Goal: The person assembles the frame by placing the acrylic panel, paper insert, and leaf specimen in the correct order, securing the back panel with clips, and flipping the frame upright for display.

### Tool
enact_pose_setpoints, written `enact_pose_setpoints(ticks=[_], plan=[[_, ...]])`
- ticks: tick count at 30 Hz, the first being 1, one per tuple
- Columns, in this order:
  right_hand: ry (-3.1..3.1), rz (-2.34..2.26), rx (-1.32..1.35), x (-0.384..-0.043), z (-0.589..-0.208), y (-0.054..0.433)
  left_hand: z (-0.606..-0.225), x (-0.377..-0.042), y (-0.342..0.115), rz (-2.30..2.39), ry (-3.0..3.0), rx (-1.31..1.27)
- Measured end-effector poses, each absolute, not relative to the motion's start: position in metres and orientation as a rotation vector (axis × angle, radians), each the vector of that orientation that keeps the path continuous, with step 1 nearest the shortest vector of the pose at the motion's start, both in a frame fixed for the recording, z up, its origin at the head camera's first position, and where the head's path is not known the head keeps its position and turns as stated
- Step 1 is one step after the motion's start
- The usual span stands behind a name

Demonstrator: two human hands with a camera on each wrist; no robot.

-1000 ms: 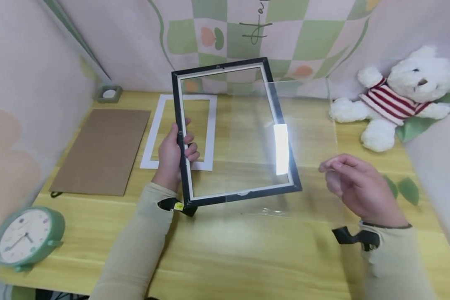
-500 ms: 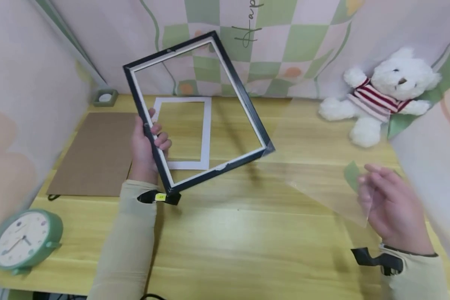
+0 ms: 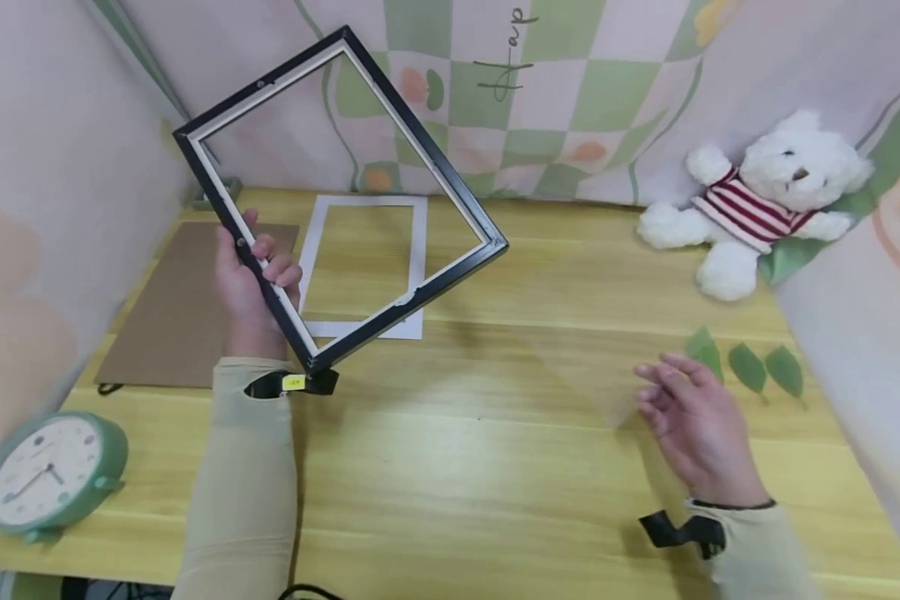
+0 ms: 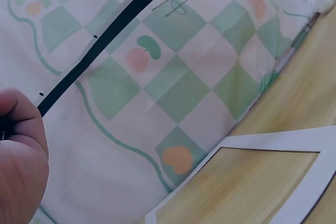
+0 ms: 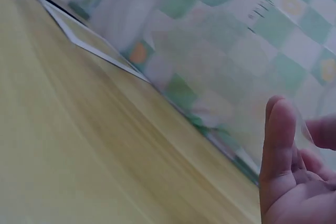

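Observation:
My left hand (image 3: 255, 287) grips the long side of a black picture frame (image 3: 438, 165) with a white inner edge. The frame is raised and tilted above the table, and its opening shows the wall behind. In the left wrist view, a fist (image 4: 21, 156) closes round the dark frame bar (image 4: 86, 62). Over the right of the table, my right hand (image 3: 697, 425) pinches a clear plastic sheet (image 3: 600, 392), faint in the head view. Between thumb and fingers in the right wrist view, the sheet's edge (image 5: 303, 128) shows.
A white paper mat (image 3: 417, 258) and a brown backing board (image 3: 165, 308) lie on the table (image 3: 450, 500) at left. A green clock (image 3: 52, 475) stands front left. A white teddy bear (image 3: 780, 187) sits back right near green leaves (image 3: 747, 367).
The left hand has carried the frame up and left, tilting it further. The clear sheet has come away from the frame with the right hand, which swung right, then back left.

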State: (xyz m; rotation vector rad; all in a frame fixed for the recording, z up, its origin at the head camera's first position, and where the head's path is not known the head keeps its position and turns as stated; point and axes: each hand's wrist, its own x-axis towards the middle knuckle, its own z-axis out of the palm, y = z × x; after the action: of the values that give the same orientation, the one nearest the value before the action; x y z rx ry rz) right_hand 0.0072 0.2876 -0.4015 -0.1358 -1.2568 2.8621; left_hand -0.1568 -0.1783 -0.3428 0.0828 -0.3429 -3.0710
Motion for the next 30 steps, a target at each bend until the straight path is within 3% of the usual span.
enact_pose_setpoints(ticks=[9,17,20,26,30], plan=[[-1.558,2.839,-0.397,-0.011,-0.409,0.222,-0.341,-0.158,-0.184,-3.006,-0.423,0.183],[-2.194,2.682,-0.28,-0.001,-0.413,0.228,-0.338,-0.158,-0.185,-3.009,-0.439,0.164],[-2.484,2.383,-0.175,0.002,-0.413,0.238,-0.337,-0.159,-0.184,-3.011,-0.441,0.148],[-2.965,1.249,0.01,-0.005,-0.409,0.253,-0.338,-0.158,-0.183,-3.017,-0.452,0.158],[-3.095,1.01,0.18,-0.014,-0.405,0.258,-0.339,-0.157,-0.183,-3.013,-0.459,0.173]])
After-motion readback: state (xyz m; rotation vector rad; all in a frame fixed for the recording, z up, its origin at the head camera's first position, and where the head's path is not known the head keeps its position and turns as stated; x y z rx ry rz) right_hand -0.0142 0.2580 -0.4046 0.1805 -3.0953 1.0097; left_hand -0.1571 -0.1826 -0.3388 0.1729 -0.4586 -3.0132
